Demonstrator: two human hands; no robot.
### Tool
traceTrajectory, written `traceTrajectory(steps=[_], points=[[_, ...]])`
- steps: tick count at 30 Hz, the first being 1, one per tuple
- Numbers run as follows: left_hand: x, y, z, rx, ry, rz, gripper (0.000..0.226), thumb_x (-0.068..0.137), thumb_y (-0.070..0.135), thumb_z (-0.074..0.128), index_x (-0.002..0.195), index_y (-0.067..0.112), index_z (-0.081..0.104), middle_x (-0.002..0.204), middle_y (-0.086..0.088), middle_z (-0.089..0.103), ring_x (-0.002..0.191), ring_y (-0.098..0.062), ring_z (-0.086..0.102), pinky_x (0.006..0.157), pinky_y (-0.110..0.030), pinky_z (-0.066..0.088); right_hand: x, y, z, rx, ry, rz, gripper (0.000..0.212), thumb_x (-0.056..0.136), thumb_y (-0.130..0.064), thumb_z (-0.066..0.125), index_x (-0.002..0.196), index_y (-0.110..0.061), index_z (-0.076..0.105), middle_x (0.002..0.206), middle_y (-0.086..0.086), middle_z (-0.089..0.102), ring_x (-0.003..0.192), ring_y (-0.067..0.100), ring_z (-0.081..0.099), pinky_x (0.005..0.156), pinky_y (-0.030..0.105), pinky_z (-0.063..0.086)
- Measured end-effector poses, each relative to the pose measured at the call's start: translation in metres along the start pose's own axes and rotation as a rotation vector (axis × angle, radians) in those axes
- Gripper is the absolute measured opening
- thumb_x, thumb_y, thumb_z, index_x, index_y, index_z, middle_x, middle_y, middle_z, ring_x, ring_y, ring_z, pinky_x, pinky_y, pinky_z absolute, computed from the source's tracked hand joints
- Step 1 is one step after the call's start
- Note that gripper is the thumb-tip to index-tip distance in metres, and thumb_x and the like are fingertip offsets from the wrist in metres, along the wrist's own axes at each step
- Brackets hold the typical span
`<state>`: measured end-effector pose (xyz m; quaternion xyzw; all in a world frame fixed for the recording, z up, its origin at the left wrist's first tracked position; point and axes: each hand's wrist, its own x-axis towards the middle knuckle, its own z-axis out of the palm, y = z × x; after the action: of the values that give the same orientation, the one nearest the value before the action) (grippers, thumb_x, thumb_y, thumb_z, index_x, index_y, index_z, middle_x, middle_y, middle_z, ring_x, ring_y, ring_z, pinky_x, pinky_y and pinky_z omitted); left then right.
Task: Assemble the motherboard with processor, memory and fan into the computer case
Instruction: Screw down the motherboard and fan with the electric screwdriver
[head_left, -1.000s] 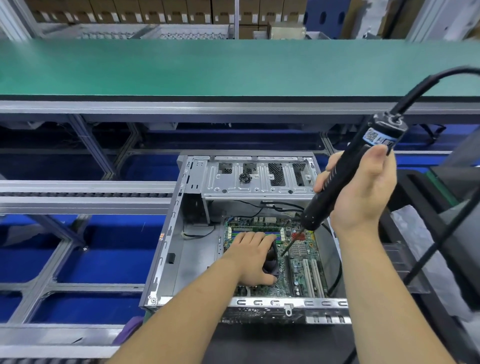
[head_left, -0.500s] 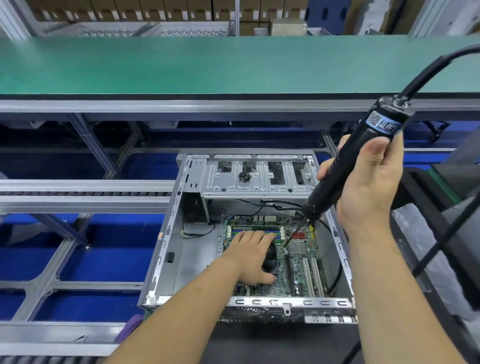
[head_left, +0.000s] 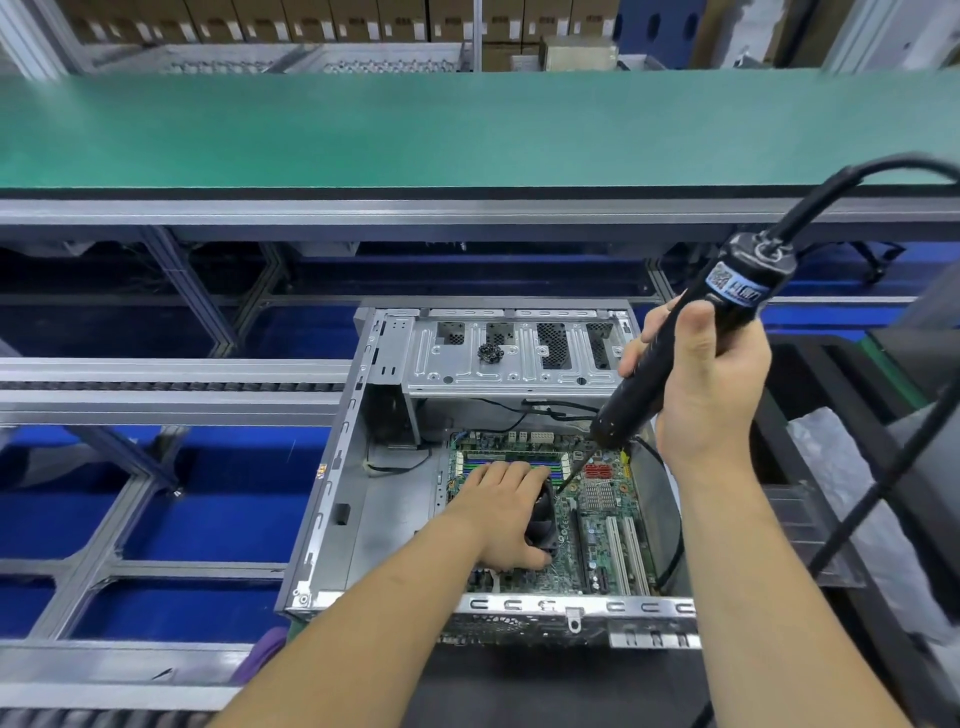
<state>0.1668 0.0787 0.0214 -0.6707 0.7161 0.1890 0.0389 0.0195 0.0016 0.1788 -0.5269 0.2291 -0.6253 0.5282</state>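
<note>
- The computer case (head_left: 343, 499) lies open on its side in the middle of the view, just in front of the person.
- The motherboard (head_left: 592, 540) sits flat inside the case, on the side toward 3 o'clock.
- The fan (head_left: 543, 525) is black and sits on the motherboard. It is mostly hidden under the left hand.
- The left hand (head_left: 506, 514) rests on top of the fan. Its fingers lie flat and point toward 12 o'clock, and the thumb curls round the near edge of the fan.
- The right hand (head_left: 701, 384) is wrapped tight around a black electric screwdriver (head_left: 670, 353).
- The screwdriver is tilted, with its top end toward 1 o'clock and its thin tip (head_left: 569, 475) pointing down at the motherboard, just beside the fan at its 1 o'clock corner. Whether the tip touches a screw is too small to tell.
- A black cord (head_left: 852, 176) comes out of the top of the screwdriver and bends off toward 3 o'clock.
- A little pile of dark screws (head_left: 490, 353) sits on the metal drive tray (head_left: 519, 358) at the far end of the case, toward 12 o'clock.
- A long green surface (head_left: 415, 124) runs across the view behind the case.
</note>
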Motion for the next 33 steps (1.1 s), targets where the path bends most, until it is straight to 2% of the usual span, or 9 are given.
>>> traceTrajectory(steps=[4, 10, 14, 17, 19, 24, 27, 30, 33], points=[[0.0, 0.0, 0.0, 0.005, -0.003, 0.001, 0.105, 0.08, 0.064, 0.063, 0.157, 0.021, 0.006, 0.158, -0.002, 0.019, 0.144, -0.028, 0.017, 0.119, -0.047, 0.013, -0.001, -0.002, 0.002, -0.009, 0.011, -0.015, 0.035, 0.075, -0.073, 0.073, 0.077, -0.039, 0.063, 0.071, -0.002, 0.057, 0.048, 0.021, 0.056, 0.055, 0.032, 0.047], [-0.001, 0.001, -0.001, -0.003, 0.009, 0.005, 0.104, 0.081, 0.062, 0.065, 0.157, 0.02, 0.007, 0.158, -0.002, 0.02, 0.144, -0.028, 0.019, 0.119, -0.046, 0.014, -0.003, -0.002, 0.002, -0.023, -0.054, 0.008, 0.059, 0.072, -0.075, 0.074, 0.084, -0.021, 0.054, 0.07, 0.001, 0.057, 0.047, 0.024, 0.055, 0.053, 0.031, 0.045], [-0.002, 0.0, -0.002, -0.015, 0.018, 0.009, 0.103, 0.081, 0.061, 0.065, 0.156, 0.02, 0.008, 0.157, -0.003, 0.021, 0.143, -0.028, 0.019, 0.119, -0.046, 0.014, -0.011, -0.003, 0.006, -0.053, -0.201, 0.006, 0.049, 0.073, -0.077, 0.072, 0.079, -0.029, 0.063, 0.065, -0.001, 0.06, 0.048, 0.025, 0.055, 0.053, 0.03, 0.046], [-0.002, 0.001, -0.001, -0.027, 0.029, 0.01, 0.103, 0.08, 0.061, 0.066, 0.156, 0.02, 0.009, 0.156, -0.002, 0.022, 0.142, -0.027, 0.02, 0.12, -0.046, 0.013, -0.017, 0.001, 0.013, -0.088, -0.245, 0.041, 0.07, 0.067, -0.08, 0.073, 0.085, -0.014, 0.057, 0.064, 0.004, 0.062, 0.051, 0.027, 0.056, 0.055, 0.033, 0.047], [-0.002, 0.001, -0.001, -0.029, 0.025, 0.004, 0.104, 0.08, 0.062, 0.066, 0.156, 0.02, 0.009, 0.157, -0.002, 0.021, 0.143, -0.027, 0.019, 0.12, -0.046, 0.013, -0.019, 0.006, 0.016, -0.186, -0.209, 0.001, 0.07, 0.069, -0.073, 0.077, 0.087, -0.01, 0.055, 0.066, 0.003, 0.064, 0.057, 0.025, 0.059, 0.059, 0.035, 0.05], [-0.001, 0.001, -0.001, -0.008, 0.01, -0.002, 0.104, 0.08, 0.065, 0.064, 0.156, 0.02, 0.008, 0.157, -0.003, 0.021, 0.144, -0.028, 0.019, 0.12, -0.047, 0.014, -0.018, 0.023, 0.005, -0.35, -0.2, 0.071, 0.044, 0.073, -0.044, 0.079, 0.082, -0.006, 0.058, 0.065, 0.003, 0.062, 0.065, 0.026, 0.066, 0.066, 0.042, 0.057], [-0.001, 0.0, -0.001, -0.014, 0.015, -0.001, 0.104, 0.08, 0.064, 0.064, 0.156, 0.02, 0.008, 0.157, -0.002, 0.02, 0.143, -0.028, 0.019, 0.119, -0.046, 0.013, -0.017, 0.024, -0.001, -0.24, -0.234, 0.056, 0.039, 0.074, -0.055, 0.084, 0.081, -0.024, 0.061, 0.068, -0.002, 0.062, 0.06, 0.029, 0.063, 0.064, 0.05, 0.055], [-0.001, 0.001, 0.0, -0.017, 0.029, 0.006, 0.104, 0.08, 0.063, 0.064, 0.156, 0.019, 0.009, 0.157, -0.001, 0.021, 0.143, -0.027, 0.02, 0.119, -0.046, 0.014, -0.015, 0.021, 0.002, -0.162, -0.326, 0.096, 0.043, 0.063, -0.067, 0.087, 0.087, -0.039, 0.064, 0.073, -0.002, 0.058, 0.067, 0.032, 0.053, 0.071, 0.065, 0.049], [-0.002, 0.001, 0.0, -0.02, 0.036, 0.01, 0.104, 0.08, 0.063, 0.064, 0.156, 0.019, 0.009, 0.156, -0.002, 0.022, 0.143, -0.027, 0.02, 0.119, -0.046, 0.015, -0.015, 0.024, 0.006, -0.14, -0.331, 0.165, 0.061, 0.056, -0.079, 0.081, 0.094, -0.035, 0.063, 0.077, -0.004, 0.059, 0.068, 0.023, 0.057, 0.073, 0.059, 0.05]])
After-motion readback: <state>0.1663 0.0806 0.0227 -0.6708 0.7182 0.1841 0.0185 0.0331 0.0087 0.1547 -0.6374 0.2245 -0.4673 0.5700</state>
